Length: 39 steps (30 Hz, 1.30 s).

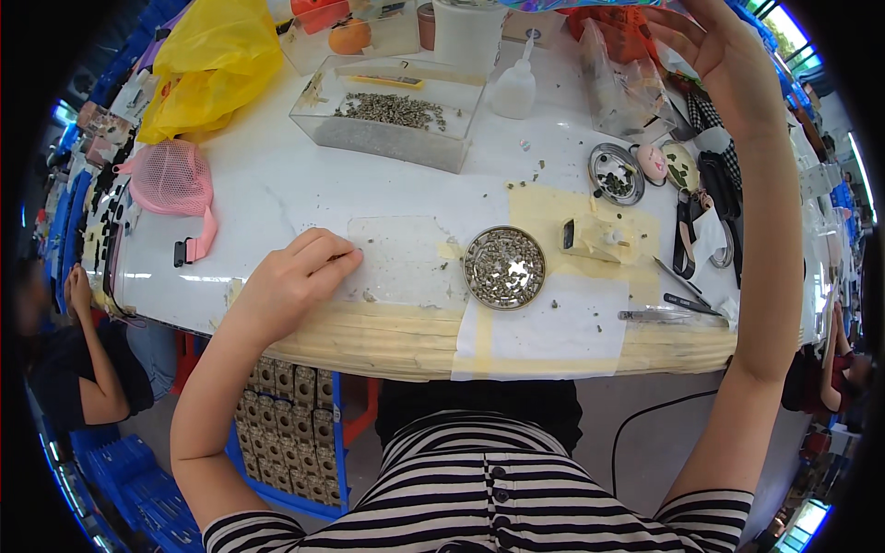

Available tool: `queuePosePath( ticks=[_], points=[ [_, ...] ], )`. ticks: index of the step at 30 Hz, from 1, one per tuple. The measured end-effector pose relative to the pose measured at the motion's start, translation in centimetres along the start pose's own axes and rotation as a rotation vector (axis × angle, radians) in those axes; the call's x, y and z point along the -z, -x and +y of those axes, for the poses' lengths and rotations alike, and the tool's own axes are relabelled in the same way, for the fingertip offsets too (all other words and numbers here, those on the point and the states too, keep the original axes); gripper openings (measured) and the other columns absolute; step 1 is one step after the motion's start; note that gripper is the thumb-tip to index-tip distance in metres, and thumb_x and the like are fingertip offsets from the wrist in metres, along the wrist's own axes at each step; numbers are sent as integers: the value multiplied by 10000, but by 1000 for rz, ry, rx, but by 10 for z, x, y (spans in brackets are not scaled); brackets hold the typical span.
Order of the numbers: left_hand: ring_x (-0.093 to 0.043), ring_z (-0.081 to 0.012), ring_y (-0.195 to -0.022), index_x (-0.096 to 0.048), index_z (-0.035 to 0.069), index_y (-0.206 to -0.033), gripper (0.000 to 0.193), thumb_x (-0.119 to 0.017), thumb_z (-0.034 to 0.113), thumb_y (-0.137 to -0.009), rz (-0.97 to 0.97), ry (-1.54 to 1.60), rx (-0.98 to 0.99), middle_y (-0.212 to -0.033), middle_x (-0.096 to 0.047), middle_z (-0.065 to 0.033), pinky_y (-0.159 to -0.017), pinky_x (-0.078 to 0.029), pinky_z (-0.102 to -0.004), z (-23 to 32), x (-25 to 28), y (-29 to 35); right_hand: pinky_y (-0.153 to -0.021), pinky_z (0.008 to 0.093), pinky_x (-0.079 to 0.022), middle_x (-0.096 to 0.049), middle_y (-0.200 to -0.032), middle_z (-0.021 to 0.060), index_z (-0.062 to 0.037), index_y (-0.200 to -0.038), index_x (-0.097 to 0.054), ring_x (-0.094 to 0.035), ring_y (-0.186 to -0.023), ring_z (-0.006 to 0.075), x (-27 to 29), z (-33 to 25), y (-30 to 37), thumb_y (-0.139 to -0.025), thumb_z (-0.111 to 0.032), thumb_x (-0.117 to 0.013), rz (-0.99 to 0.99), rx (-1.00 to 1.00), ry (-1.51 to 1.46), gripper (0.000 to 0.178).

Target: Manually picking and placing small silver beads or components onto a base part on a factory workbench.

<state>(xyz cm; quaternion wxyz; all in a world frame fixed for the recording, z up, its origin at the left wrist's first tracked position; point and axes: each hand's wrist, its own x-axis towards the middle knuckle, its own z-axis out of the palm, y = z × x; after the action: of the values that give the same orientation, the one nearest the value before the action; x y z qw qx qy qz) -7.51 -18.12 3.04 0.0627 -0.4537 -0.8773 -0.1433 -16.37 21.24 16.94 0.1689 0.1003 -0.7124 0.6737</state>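
Left hand: curled closed at the left side of a clear sheet on the white table | Right hand: raised beside a red bag, fingers bent, cannot tell if gripping | Round tin of small metal parts: at the sheet's right edge

Your left hand: well left of the round metal dish, back of the hand up, fingers curled inward; your left elbow bent, nearer you than the dish. Your right arm: stretched forward, well right of the dish. Your right hand: beyond the dish, angled leftward at the wrist, partly cut off; grip unclear.
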Motion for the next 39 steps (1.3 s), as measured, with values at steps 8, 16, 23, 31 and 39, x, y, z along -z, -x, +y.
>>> queuePosePath(
  ticks=[8, 16, 23, 31, 39],
  points=[
    [-667, -178, -842, -718, 1, -982, 226, -665, -109, -792, 266, 268, 131, -958, -671, -88, -720, -533, -261, -15, 33, -55, -748, 260, -571, -687, -1034, 73, 0, -1181, -634, -673, -870, 157, 7, 10, -6, -1010, -335, -529, 23, -88, -25, 391],
    [-650, -132, -855, -707, -16, -1025, 155, -628, -25, -892, 202, 347, 209, -950, -672, -60, -789, -554, -251, -81, 31, -138, -924, 291, -523, -640, -1212, 98, -34, -1250, -635, -667, -999, 165, 63, 48, -13, -981, -380, -557, -128, -177, 358, 446],
    [-637, -140, -811, -692, -16, -1004, 125, -655, 48, -903, 115, 286, 254, -829, -681, -49, -738, -535, -282, -79, 26, -146, -694, 268, -527, -677, -794, 68, -46, -1074, -695, -656, -727, 119, 59, 36, 25, -906, -203, -664, -164, 297, 1049, 232],
    [-620, -144, -827, -682, -11, -1021, 146, -613, -30, -894, 395, 268, 114, -912, -657, -71, -733, -517, -259, -60, 29, -114, -686, 357, -510, -629, -790, 53, -22, -744, -607, -612, -793, 247, -84, 27, 117, -761, -90, -664, -904, 588, 950, 91],
    [-642, -247, -840, -675, -11, -1004, 168, -645, -31, -840, 203, 288, 354, -853, -646, -108, -699, -518, -307, -3, 26, -39, -656, 298, -452, -566, -640, 16, -90, -651, -565, -580, -691, 184, -128, 64, 151, -676, -95, -652, -1081, 782, 1214, 91]
  ],
)
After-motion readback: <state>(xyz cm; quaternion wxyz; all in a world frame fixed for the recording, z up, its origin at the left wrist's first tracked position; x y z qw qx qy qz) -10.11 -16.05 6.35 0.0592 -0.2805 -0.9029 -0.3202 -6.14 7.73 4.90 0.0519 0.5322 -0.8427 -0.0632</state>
